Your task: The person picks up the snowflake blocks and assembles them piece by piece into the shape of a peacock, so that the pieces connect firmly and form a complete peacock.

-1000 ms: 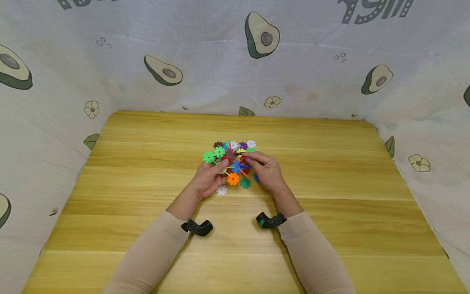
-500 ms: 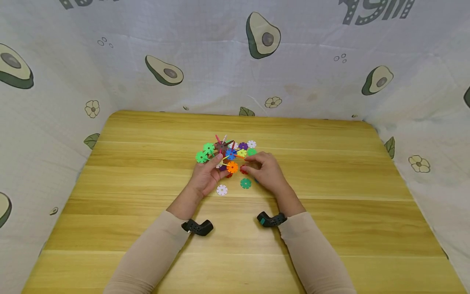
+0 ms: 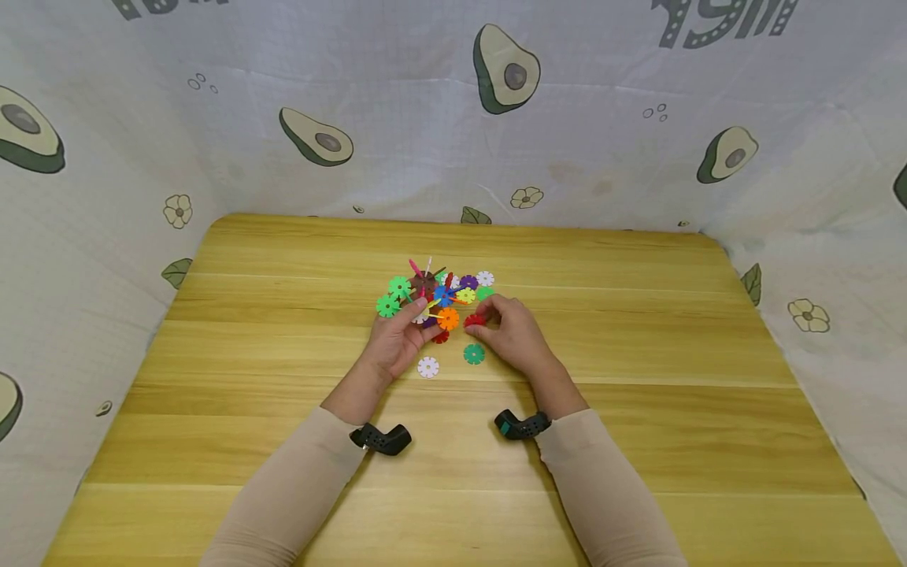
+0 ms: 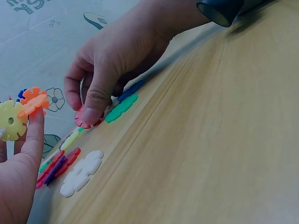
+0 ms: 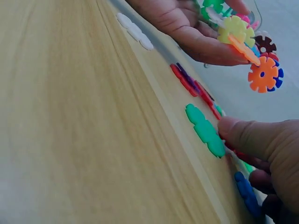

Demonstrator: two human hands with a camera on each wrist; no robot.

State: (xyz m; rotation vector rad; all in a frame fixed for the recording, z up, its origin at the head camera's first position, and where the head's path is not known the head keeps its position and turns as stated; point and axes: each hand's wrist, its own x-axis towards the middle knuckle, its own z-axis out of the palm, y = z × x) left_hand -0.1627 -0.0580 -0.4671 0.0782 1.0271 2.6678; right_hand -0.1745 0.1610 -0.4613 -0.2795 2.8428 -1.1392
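The left hand (image 3: 398,342) gripped a cluster of interlocked notched discs (image 3: 444,296) above the wooden table (image 3: 638,315), toward its far edge. Apart from it, the right hand (image 3: 516,335) pinched a red notched disc (image 3: 473,320); a green disc (image 3: 474,353) lay just beside.

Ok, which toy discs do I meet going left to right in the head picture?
Leftmost green disc, near white disc, orange disc, red disc in the right hand. Overlapping ones are left out.
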